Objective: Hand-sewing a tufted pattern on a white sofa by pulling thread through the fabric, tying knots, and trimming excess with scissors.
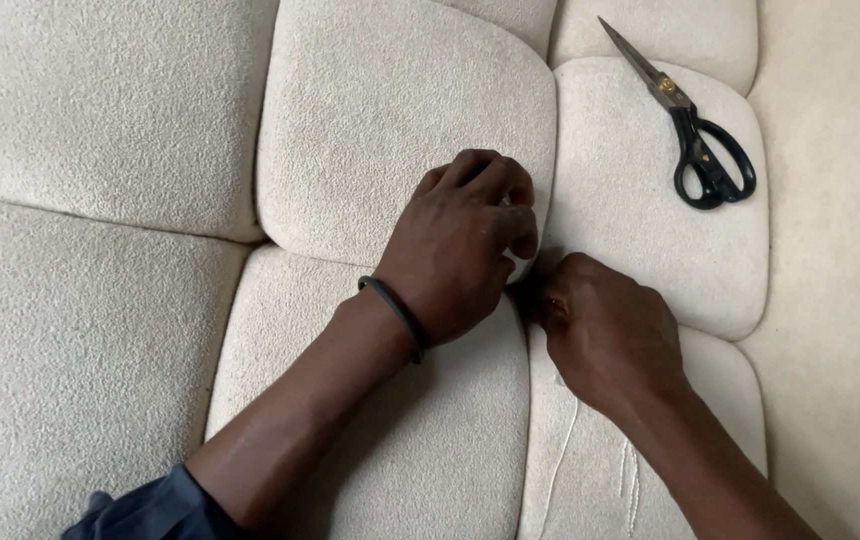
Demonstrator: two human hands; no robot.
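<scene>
At the meeting point of four cream cushion tufts, my left hand (465, 240) is curled almost shut, fingers folded over the lower edge of the upper tuft (400, 120) and pressing its fabric back from the seam. My right hand (605, 330) sits just beside it, knuckles touching or nearly touching the left, its grip pinched closed down in the crease; whatever it pinches is hidden under my fingers, so I cannot tell if it is thread, a needle or only fabric. Pale thread strands (562, 460) trail down over the lower right tuft toward my right wrist, which suggests to me that the pinch is on thread.

To do this well, I judge that I should keep the left hand holding the crease open and steady while the right works deep in the junction, with even tension so the fabric does not pucker and the loose strands do not snag.

Around my left wrist is a dark band (395, 312). Beyond my hands, well apart on the upper right tuft, lie black-handled scissors (695, 125), blades closed and pointing away to the upper left. Cream upholstery (80, 340) stretches out on every side.
</scene>
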